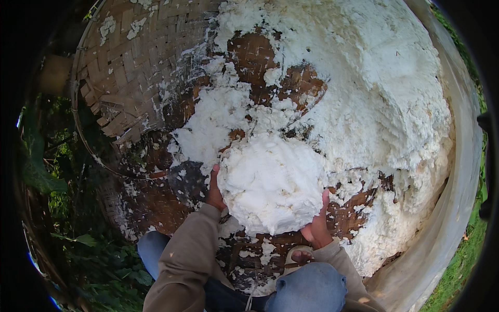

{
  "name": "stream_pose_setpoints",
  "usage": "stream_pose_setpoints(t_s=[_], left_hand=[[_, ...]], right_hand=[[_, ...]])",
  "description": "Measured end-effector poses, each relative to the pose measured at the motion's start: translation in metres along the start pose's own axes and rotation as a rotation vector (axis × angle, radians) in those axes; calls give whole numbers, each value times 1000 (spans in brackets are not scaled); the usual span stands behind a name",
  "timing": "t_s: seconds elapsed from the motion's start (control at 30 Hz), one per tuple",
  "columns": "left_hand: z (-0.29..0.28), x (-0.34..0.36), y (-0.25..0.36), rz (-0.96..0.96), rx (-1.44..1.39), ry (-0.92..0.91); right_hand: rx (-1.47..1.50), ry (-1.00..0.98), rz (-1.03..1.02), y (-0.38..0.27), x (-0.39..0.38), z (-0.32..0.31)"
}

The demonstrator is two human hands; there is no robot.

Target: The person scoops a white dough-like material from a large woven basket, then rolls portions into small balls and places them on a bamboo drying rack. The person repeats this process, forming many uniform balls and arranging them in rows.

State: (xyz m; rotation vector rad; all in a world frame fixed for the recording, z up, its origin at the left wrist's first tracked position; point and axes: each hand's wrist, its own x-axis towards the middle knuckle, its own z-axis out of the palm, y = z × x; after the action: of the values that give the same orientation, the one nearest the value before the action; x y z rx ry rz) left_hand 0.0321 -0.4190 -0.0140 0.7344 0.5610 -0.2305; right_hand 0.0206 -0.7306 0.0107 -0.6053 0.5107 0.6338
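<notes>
White lump (271,183), rounded, uneven and ragged-edged, is held between left grip (214,190) and right grip (318,228).

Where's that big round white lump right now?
In the head view, the white lump is just below and right of centre, held between the left hand and right hand, above the right knee in the picture.
</notes>
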Motion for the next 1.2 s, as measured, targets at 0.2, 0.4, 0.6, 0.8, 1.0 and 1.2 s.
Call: stream_pose_setpoints(t_s=[0.2,0.4,0.6,0.8,1.0,1.2], left_hand=[[74,-22,-6,50,30,-51],[108,-42,-10,524,425,-294],[77,-23,-53,16,-49,-186],[97,-15,-68,94,-93,-396],[101,-3,-68,-65,4,-355],[99,1,-63,-90,-5,-363]], right_hand=[[190,-41,-137,3,-2,-30],[176,38,-253,-9,-4,-44],[161,36,-291,-8,0,-51],[141,47,-326,-8,-1,-58],[133,42,-358,2,6,-65],[77,142,-458,-11,-5,-93]])
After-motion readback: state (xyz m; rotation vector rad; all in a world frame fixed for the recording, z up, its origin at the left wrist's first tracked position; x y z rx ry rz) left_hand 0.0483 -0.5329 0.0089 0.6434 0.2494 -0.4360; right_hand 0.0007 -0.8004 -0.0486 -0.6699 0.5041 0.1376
